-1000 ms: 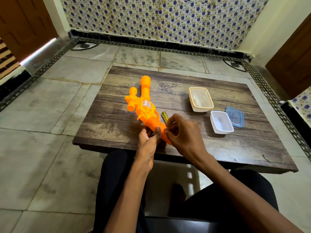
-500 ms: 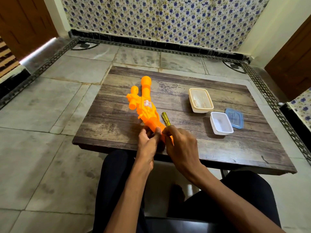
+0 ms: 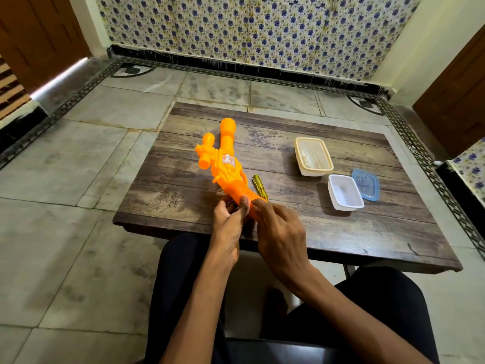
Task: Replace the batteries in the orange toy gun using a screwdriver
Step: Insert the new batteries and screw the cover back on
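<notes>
Lying on the wooden table, the orange toy gun is held at its rear end by both hands. The left hand is wrapped round the grip with the thumb pressed on top. The right hand is curled, its fingertips pinching the same end. A yellow screwdriver is noted just right of the gun.
</notes>
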